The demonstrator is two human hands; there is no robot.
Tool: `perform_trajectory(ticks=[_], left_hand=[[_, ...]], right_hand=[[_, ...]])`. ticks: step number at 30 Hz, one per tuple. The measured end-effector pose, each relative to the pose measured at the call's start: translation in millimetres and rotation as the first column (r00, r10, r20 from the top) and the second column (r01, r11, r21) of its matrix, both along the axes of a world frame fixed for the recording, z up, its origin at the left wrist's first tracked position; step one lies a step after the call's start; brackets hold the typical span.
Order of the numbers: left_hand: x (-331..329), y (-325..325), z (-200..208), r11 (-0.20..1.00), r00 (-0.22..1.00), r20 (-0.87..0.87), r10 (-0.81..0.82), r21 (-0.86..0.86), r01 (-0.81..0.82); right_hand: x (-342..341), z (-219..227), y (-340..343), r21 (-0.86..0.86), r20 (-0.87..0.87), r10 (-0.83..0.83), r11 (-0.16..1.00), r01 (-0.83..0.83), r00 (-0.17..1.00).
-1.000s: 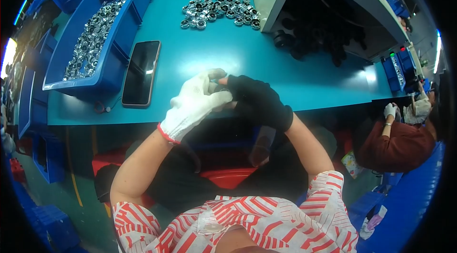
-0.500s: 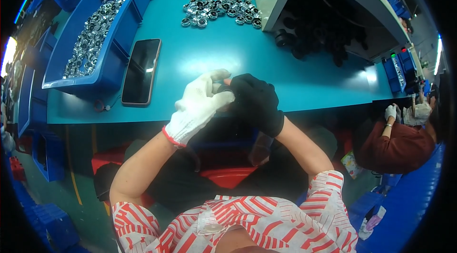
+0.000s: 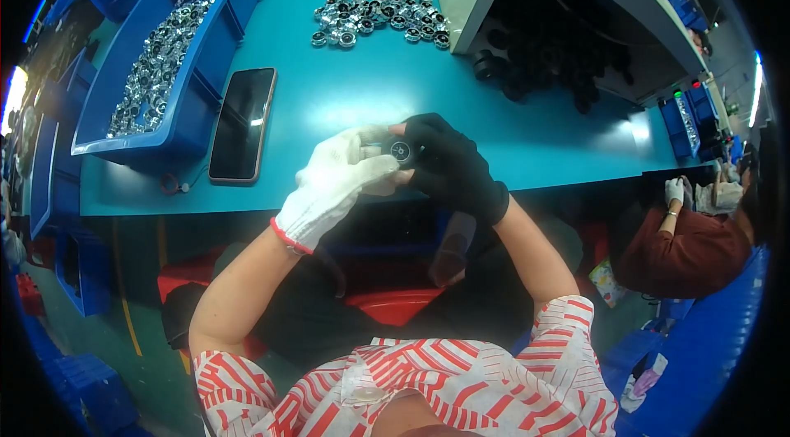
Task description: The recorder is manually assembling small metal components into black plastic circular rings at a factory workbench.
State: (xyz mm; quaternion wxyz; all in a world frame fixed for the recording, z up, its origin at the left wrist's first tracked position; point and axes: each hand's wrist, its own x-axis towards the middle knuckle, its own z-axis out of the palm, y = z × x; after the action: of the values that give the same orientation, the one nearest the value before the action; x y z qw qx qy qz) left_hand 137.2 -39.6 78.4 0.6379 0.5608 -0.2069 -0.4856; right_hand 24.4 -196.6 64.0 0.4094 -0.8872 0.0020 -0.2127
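Between my hands, over the front of the turquoise table (image 3: pixel 313 91), is a small round black part (image 3: pixel 401 151) with a pale ring on its face. My left hand (image 3: pixel 341 169), in a white knit glove with a red cuff, pinches it from the left. From the other side my right hand (image 3: pixel 451 164), in a black glove with bare fingertips, grips the same part. Its round face is turned up toward me; my fingers cover its edges. Past my hands lies a loose pile of shiny silver round parts (image 3: pixel 374 13) with dark centres.
At left stands a blue bin (image 3: pixel 185 124) of silver parts, beside a dark phone (image 3: pixel 243 126) and a thin cord (image 3: pixel 173 183). A pale open-fronted housing (image 3: pixel 477 1) at right shelters a heap of black round parts (image 3: pixel 543 67). Another person (image 3: pixel 691 248) sits at far right.
The black part's ringed face has come into view. My right hand has turned and shifted slightly right, its fingers now around the part's side. My left hand stays on it.
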Motion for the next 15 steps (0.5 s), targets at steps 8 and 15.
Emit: perform_trajectory(ticks=[8,15], left_hand=[[5,5,-3,0.994,0.997,-0.030,0.065,-0.090,-0.068],[-8,2,9,0.996,0.984,0.168,0.052,-0.073,-0.040]], right_hand=[[0,0,0,0.403,-0.093,-0.047,0.911,0.081,0.995],[-3,7,-1,0.704,-0.377,0.078,0.672,0.230,0.923]])
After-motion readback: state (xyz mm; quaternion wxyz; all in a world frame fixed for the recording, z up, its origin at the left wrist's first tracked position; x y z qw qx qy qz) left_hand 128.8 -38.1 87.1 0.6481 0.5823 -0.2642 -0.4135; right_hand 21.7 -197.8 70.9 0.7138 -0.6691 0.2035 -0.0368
